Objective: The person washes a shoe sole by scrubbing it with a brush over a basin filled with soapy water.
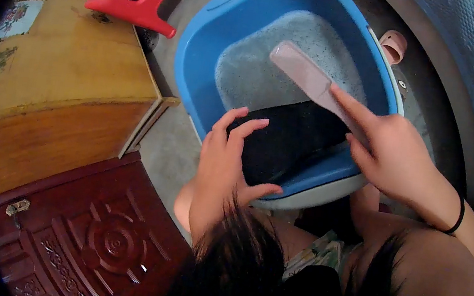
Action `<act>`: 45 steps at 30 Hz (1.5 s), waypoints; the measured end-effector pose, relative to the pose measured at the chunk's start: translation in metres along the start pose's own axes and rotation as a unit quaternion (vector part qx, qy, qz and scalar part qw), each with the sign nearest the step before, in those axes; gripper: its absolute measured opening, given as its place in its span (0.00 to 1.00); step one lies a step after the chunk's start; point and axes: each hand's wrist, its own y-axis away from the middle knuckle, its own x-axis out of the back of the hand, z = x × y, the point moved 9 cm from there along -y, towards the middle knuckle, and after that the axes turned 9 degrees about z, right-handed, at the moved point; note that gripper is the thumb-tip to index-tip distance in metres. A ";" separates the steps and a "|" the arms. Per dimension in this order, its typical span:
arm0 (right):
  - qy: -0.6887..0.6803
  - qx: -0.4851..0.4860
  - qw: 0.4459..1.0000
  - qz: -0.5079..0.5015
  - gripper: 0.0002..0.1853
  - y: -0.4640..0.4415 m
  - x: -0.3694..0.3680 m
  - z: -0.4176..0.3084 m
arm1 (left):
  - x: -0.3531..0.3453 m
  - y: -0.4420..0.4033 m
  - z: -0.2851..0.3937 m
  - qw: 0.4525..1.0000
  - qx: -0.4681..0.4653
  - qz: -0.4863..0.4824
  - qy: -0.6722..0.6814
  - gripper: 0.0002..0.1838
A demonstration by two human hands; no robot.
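A blue basin [198,54] with soapy water at its bottom stands on the floor in front of me. Black cloth [286,136] lies in its near part, over a surface that is mostly hidden. My left hand [227,158] rests on the left end of the cloth, fingers spread and slightly bent. In my right hand [390,149] is the handle of a pale pink brush [305,73], its flat back facing up and its bristles out of sight. The brush head is above the water and the cloth's far edge.
A red plastic stool [148,1] stands at the upper left, beside a yellow wooden cabinet [75,69]. Below that is a dark red carved panel [113,239]. A pink clog [392,46] lies right of the basin, near a blue quilted cover [467,52].
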 end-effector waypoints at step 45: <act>-0.383 -0.245 0.877 0.159 0.22 -0.007 0.032 0.052 | 0.029 0.035 -0.007 0.850 -0.226 0.326 0.345 0.39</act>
